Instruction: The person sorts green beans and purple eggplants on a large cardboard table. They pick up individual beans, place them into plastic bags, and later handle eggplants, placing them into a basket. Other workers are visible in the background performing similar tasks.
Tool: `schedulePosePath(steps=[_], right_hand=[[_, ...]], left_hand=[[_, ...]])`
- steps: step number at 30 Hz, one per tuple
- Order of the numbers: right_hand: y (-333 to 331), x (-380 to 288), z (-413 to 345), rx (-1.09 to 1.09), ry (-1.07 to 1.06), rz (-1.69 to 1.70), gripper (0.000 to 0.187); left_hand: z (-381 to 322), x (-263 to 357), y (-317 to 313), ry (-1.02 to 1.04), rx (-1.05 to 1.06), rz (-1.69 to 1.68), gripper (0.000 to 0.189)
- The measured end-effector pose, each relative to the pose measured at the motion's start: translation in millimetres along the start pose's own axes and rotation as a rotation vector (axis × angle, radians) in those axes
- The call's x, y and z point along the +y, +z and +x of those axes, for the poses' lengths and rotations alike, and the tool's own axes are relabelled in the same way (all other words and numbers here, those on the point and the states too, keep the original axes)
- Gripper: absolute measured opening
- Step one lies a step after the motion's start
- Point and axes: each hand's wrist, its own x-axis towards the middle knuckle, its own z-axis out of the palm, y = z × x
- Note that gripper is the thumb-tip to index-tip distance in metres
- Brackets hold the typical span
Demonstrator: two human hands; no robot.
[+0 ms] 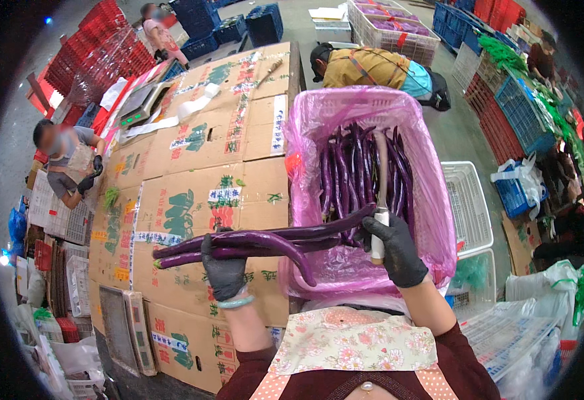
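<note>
Long purple eggplants [267, 242] lie across my left hand [224, 270], which wears a black glove and grips them near one end. They reach sideways over the near part of a crate lined with pink plastic film [434, 210]. My right hand [399, 250], also black-gloved, holds a long knife [379, 232] by its white handle. Its stained blade points away from me, above the crate. Beside the knife handle, the far tip of one held eggplant comes close to my right fingers; whether they touch is unclear. More eggplants [344, 172] lie lengthwise inside the crate.
Flattened cardboard [182, 165] covers the table on the left. On it are a digital scale [139, 107], a paper strip [192, 106] and another scale [127, 330]. White plastic crates [467, 205] stand right. A bending person [372, 70] is beyond the crate; another person [69, 160] stands left.
</note>
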Motion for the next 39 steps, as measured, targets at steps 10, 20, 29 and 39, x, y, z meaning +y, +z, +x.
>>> schedulePosePath(steps=[10, 20, 29, 39], right_hand=[[-162, 17, -23, 0.581, -0.126, -0.14, 0.026], [-213, 67, -32, 0.839, -0.339, -0.153, 0.018], [-206, 88, -26, 0.981, -0.462, -0.352, 0.016], [-195, 86, -33, 0.939, -0.319, -0.256, 0.013]], left_hand=[[-64, 191, -96, 0.316, 0.44, 0.592, 0.031], [53, -48, 36, 0.616, -0.138, 1.021, 0.04], [184, -334, 70, -0.115, -0.169, 1.927, 0.111], [230, -398, 62, 0.19, 0.042, 2.427, 0.095]])
